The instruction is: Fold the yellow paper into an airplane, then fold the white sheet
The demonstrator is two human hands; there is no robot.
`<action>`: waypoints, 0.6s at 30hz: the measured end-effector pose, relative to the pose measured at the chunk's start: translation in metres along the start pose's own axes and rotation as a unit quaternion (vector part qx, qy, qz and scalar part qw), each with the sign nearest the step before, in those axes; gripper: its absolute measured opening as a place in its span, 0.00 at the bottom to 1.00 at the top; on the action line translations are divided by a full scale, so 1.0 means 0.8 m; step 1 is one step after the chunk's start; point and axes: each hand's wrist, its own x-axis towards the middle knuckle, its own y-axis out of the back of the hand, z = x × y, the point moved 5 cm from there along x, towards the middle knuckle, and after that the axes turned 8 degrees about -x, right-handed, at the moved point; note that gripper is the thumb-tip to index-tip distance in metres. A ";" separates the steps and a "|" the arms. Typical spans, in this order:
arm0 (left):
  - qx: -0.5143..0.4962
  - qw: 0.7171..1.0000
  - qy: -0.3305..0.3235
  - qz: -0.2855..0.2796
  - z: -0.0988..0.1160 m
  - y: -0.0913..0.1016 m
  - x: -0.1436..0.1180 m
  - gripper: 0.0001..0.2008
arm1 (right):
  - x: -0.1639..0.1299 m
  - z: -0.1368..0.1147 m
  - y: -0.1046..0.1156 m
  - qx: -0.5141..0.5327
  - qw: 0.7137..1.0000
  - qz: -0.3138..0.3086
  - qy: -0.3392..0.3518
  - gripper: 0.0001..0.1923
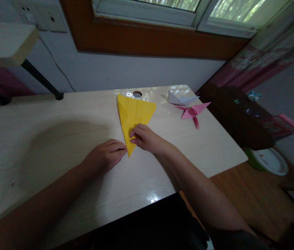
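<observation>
The right hand (147, 138) hides part of the yellow paper's (133, 113) narrow end.
</observation>
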 end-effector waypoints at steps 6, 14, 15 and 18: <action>-0.008 1.000 0.003 0.004 0.002 0.000 0.002 0.08 | 0.000 -0.001 0.000 -0.008 1.000 -0.004 -0.003 0.03; 0.002 1.000 -0.004 0.009 0.006 0.001 0.005 0.09 | 0.000 0.001 0.000 0.000 1.000 -0.018 -0.011 0.04; 0.003 1.000 -0.003 0.007 0.006 0.000 0.006 0.09 | 0.000 0.001 0.000 0.000 1.000 -0.020 -0.010 0.04; 0.009 1.000 -0.001 0.000 0.008 0.000 0.006 0.09 | 0.000 0.001 0.000 -0.002 1.000 -0.024 -0.003 0.06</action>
